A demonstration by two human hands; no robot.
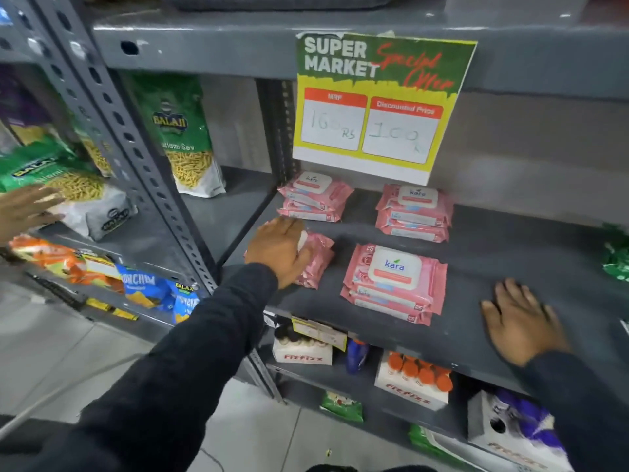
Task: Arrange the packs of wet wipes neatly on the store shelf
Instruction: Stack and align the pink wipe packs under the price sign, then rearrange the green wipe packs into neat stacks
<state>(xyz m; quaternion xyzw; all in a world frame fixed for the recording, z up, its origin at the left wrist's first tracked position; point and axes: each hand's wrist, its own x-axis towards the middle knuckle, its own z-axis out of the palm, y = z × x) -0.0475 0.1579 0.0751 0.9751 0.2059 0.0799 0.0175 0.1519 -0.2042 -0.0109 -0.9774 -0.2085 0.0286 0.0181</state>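
Observation:
Pink Kara wet wipe packs lie in four stacks on the grey shelf (493, 253). One stack (315, 199) is at the back left, another (413, 212) at the back right. A third stack (394, 284) lies at the front middle. My left hand (277, 250) lies on top of the front left stack (318, 258), with its fingers curled over the top pack's white lid. My right hand (520, 321) rests flat on the bare shelf to the right of the stacks, fingers spread, holding nothing.
A yellow and green price sign (377, 107) hangs from the shelf above the wipes. Green Balaji snack bags (180, 131) fill the bay to the left, where another person's hand (27, 209) reaches in. Fitfizz boxes (412, 383) stand on the shelf below.

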